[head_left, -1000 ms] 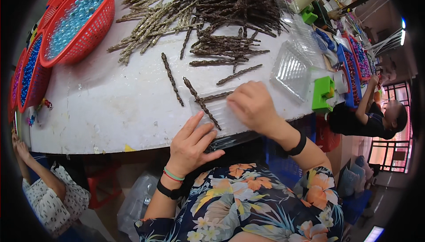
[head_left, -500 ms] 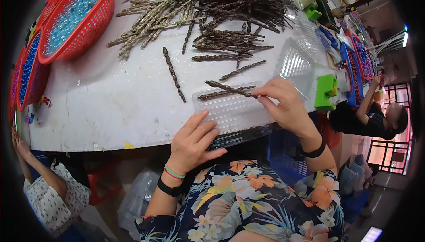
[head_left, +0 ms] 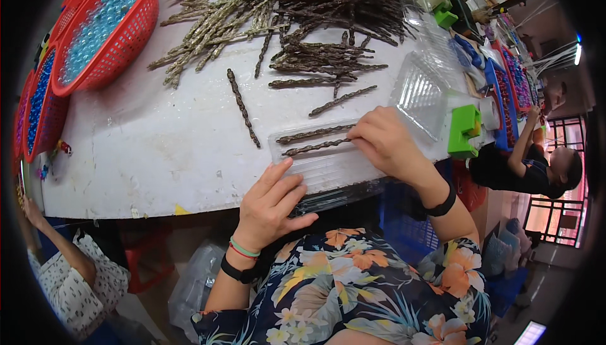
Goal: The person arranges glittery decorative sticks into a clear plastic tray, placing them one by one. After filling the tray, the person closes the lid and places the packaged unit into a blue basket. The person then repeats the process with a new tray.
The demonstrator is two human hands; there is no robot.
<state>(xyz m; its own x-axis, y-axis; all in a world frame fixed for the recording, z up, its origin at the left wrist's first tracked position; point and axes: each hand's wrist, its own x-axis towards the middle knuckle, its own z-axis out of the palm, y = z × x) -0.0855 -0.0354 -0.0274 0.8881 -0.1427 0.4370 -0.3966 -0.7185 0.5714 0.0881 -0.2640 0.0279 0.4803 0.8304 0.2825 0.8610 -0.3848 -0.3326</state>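
A clear ridged plastic tray (head_left: 331, 171) lies by the near edge of the table. My right hand (head_left: 386, 144) pinches the right end of a dark brown, knobbly twisted stick (head_left: 315, 147), which lies in the tray. Just beyond it, a second stick (head_left: 309, 135) rests roughly parallel in the same tray. At the tray's near left corner is my left hand (head_left: 270, 205), fingers apart and holding nothing. Two loose sticks lie outside the tray: one (head_left: 242, 108) to the left, another (head_left: 342, 101) beyond it.
Heaped dark sticks (head_left: 347, 4) and paler sticks (head_left: 218, 35) cover the far table. Red baskets hold light blue beads (head_left: 104, 29) and dark blue beads (head_left: 41, 102). To the right are a clear plastic tray (head_left: 420, 92) and a green dispenser (head_left: 464, 131). Other people sit on both sides.
The stick in my right hand has come down from lying across the other stick to rest beside it, on the near side. My left hand stays nearly in place.
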